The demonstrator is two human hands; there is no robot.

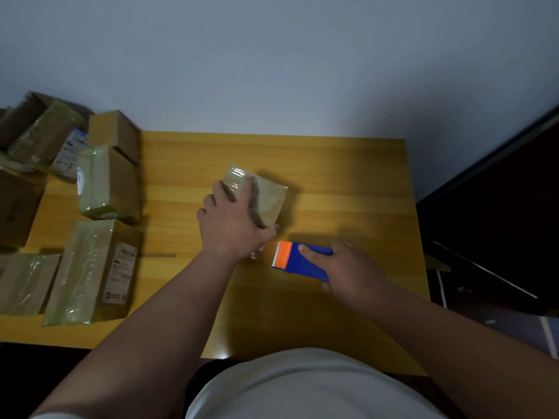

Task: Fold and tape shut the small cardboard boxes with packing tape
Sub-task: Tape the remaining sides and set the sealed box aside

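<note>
A small cardboard box (267, 199) wrapped in shiny clear tape lies near the middle of the yellow wooden table (348, 182). My left hand (231, 220) lies flat on the box's top and left side, its fingers spread and pressing down and its thumb reaching past the box's near corner. My right hand (351, 272) grips a blue tape dispenser (302, 261) with an orange toothed cutter end. The dispenser sits just to the right of and below the box, its cutter pointing left toward my left wrist. A short bit of clear tape shows at the box's near corner.
Several taped cardboard boxes (106, 184) are stacked and laid along the table's left side, some with printed labels (121, 272). A pale wall stands behind the table. Dark furniture (499, 222) and a white cable lie to the right.
</note>
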